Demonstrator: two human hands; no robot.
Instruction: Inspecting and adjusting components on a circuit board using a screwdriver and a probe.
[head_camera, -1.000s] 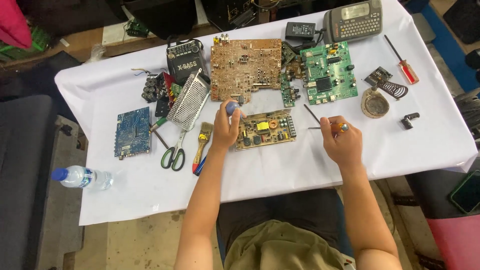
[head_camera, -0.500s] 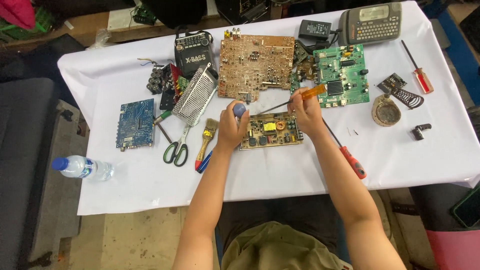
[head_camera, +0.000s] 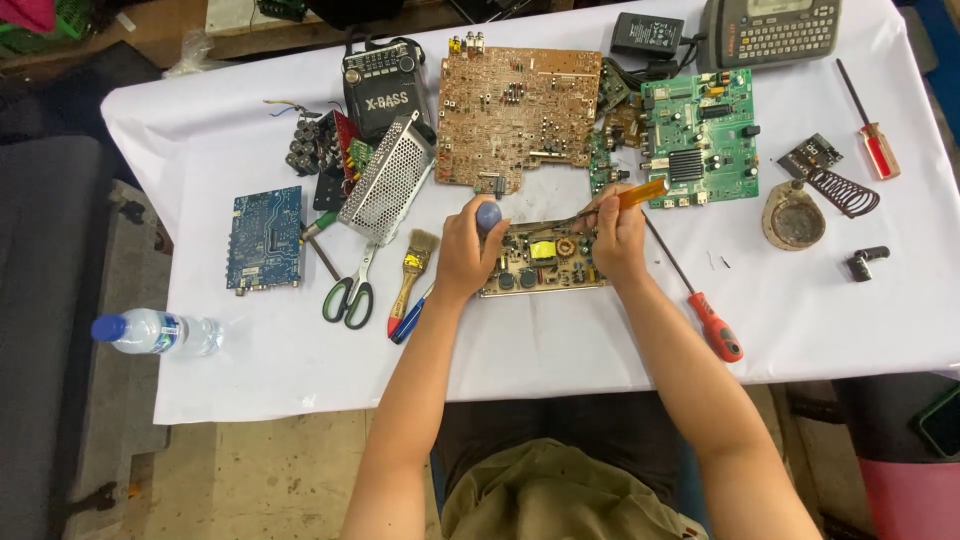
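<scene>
Two hands work over a small yellowish circuit board (head_camera: 542, 259) lying near the front-middle of the white-covered table (head_camera: 600, 340). From the head view, the left hand (head_camera: 468, 252) is closed around a blue-capped tool (head_camera: 488, 215), pressing at the board's left end. The right hand (head_camera: 617, 238) grips an orange-handled tool (head_camera: 640, 193) whose metal tip reaches toward the board's top edge. Just right of that hand lies a red-handled screwdriver (head_camera: 700, 305); scissors (head_camera: 351, 292) and a brush (head_camera: 412, 265) lie to the left.
</scene>
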